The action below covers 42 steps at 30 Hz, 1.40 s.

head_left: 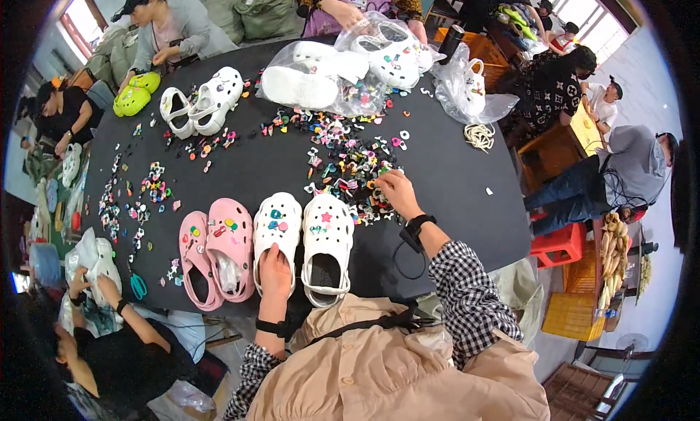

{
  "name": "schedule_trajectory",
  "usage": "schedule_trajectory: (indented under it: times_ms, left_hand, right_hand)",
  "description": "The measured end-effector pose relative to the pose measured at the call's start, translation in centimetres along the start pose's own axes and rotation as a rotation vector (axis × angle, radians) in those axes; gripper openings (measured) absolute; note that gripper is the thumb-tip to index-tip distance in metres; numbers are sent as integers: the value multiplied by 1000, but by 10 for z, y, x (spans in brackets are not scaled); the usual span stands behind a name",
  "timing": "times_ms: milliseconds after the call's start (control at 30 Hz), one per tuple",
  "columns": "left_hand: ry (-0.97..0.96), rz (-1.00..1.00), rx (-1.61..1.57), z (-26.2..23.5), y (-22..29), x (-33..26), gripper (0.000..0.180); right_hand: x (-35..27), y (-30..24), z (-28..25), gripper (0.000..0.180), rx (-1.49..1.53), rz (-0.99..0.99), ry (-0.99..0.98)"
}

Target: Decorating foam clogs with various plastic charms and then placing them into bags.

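A pair of white clogs with charms stands at the table's near edge. My left hand (275, 273) reaches into the opening of the left white clog (278, 214) and grips it by the upper; part of the fingers is hidden inside. Beside it is the right white clog (327, 220), with a pink star charm and others on its toe. My right hand (399, 193) is over the heap of small coloured shoe charms (350, 162), fingertips pinched together among them. Whatever lies between those fingertips is too small to name. A pair of pink clogs (230, 235) with charms sits left of the white pair.
Across the black table (452, 195) are white clogs in plastic bags (310, 82), more white clogs (217, 100), green clogs (137, 94) and a bagged white clog (474, 89). Teal scissors (138, 286) lie at the left. Other people work around the table. A red stool (560, 244) stands right.
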State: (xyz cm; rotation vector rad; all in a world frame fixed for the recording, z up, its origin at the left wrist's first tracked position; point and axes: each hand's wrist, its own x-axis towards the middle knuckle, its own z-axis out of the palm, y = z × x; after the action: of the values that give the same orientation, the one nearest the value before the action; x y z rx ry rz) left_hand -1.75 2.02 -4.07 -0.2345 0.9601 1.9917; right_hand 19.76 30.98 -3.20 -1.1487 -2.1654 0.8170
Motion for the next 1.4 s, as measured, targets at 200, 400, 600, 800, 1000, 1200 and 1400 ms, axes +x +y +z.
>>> schedule_trajectory:
  times_ms: [200, 400, 600, 800, 1000, 1200, 1400]
  left_hand:
    - [24, -1, 9, -2, 2, -1, 20]
    - [31, -12, 4, 7, 2, -5, 19]
    - [32, -19, 30, 1, -2, -3, 12]
    - [111, -19, 67, 9, 2, -11, 14]
    - [97, -23, 47, -2, 2, -14, 26]
    - [126, -14, 97, 13, 0, -21, 32]
    - [136, -78, 455, 42, 18, -45, 48]
  right_hand:
    - [16, -7, -8, 26, 159, 239, -92]
    - [30, -4, -18, 20, 245, 298, -132]
    - [67, 42, -27, 20, 20, 107, -24]
    - [109, 62, -21, 30, -292, -43, 44]
    - [108, 56, -11, 20, -572, -35, -40]
    - [97, 67, -14, 17, -469, -115, 22]
    - [86, 45, -13, 18, -108, -10, -15]
